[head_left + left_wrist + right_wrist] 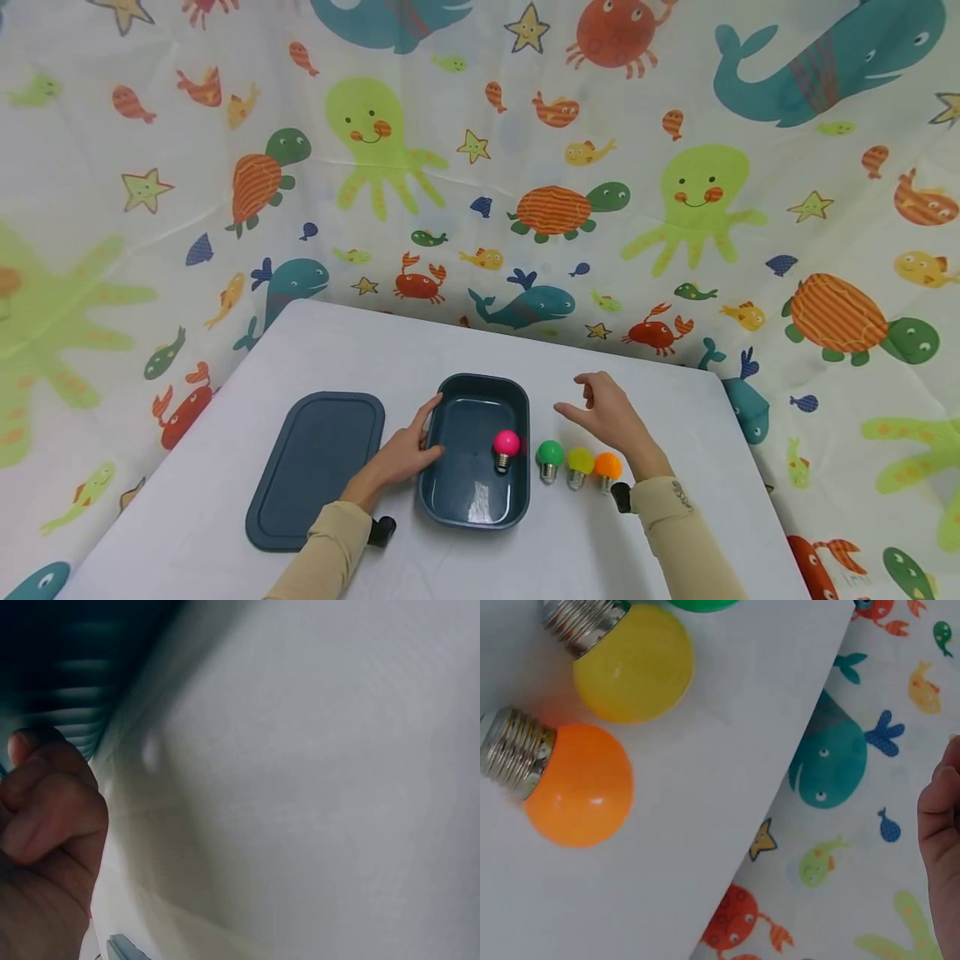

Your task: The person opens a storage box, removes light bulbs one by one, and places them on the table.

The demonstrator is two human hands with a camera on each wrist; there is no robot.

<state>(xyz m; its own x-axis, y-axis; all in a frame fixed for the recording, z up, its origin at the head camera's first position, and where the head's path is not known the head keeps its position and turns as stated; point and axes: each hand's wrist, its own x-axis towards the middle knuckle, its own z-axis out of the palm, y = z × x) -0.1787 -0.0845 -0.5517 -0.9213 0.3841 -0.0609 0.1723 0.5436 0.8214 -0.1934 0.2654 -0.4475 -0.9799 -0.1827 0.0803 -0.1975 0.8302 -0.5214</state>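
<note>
A dark blue plastic container point(467, 515) stands on the table with a pink light bulb point(506, 444) lying inside, near its right wall. My left hand point(401, 457) grips the container's left side, thumb over the rim; in the left wrist view its curled fingers point(56, 802) are against the ribbed underside of a dark surface. To the container's right lie a green bulb point(551, 454), a yellow bulb point(580, 463) and an orange bulb point(607, 467) in a row. My right hand point(611, 412) hovers beyond them, holding nothing, thumb and index finger apart.
A flat dark blue lid point(315, 467) lies on the white table point(570, 542) to the left of the container. Behind the table hangs a curtain point(480, 167) printed with sea animals.
</note>
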